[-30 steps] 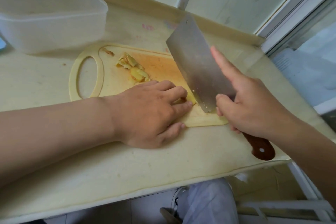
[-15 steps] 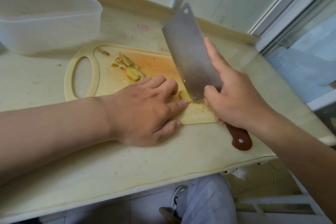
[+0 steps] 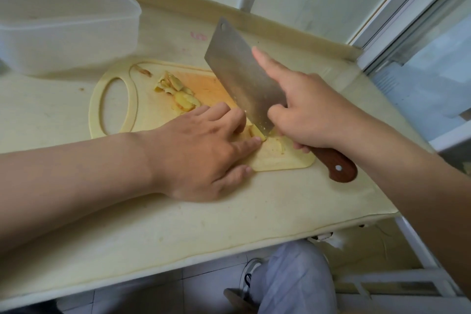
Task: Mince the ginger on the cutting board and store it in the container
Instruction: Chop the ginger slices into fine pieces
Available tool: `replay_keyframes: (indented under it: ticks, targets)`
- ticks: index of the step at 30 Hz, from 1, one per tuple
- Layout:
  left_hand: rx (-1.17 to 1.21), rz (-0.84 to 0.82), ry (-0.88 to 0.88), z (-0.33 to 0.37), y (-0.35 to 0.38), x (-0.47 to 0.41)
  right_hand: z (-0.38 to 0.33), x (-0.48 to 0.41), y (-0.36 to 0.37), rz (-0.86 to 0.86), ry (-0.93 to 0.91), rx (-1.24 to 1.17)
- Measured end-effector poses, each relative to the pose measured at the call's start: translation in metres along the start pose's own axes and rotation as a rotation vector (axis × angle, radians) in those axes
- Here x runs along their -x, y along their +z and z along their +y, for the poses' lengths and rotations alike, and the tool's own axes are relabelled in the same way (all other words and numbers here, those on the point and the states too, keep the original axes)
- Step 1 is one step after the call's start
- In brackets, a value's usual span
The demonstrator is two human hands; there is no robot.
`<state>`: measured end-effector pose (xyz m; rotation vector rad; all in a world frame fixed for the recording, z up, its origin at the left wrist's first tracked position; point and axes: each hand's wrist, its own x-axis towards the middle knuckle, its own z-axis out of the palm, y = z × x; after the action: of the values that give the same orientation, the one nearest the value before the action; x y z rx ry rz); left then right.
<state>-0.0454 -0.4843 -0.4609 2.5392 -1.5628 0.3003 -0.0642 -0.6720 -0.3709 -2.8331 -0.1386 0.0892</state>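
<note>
— Where's the ginger (image 3: 256, 132)?
— A pale yellow stub at the near end of the cutting board (image 3: 142, 120); your left hand (image 3: 204, 150) pins it under curled fingers; cut slices (image 3: 178, 94) are heaped mid-board.
— My right hand (image 3: 311, 112)?
— It grips the cleaver (image 3: 239, 76) by its wooden handle, forefinger along the blade; the edge is against the ginger.

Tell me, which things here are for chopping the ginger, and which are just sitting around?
For the job: ginger piece held by the left hand; cleaver in the right hand; ginger slices; cutting board; container.
Just sitting around: pink smudge on the counter; window frame.
</note>
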Motion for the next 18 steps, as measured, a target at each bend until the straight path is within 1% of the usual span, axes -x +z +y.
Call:
replay_keyframes:
  ticks: [3,6,10,15,18]
  targets:
    - [-0.01,-0.001,-0.006,-0.001,-0.001,0.001,0.012,0.019,0.012,0.137,-0.005,-0.069]
    - [-0.021,0.003,-0.02,0.001,-0.002,0.001,0.022,0.041,0.017,0.176,0.028,-0.129]
    - [-0.027,0.007,-0.026,0.0,-0.003,0.001,0.02,0.046,0.009,0.114,0.022,-0.079]
    - [-0.033,0.006,-0.022,0.0,0.0,0.0,0.005,0.013,-0.004,-0.056,0.003,0.017]
    - [-0.042,-0.001,-0.029,0.001,-0.002,0.0,-0.002,-0.004,-0.003,-0.05,0.002,0.0]
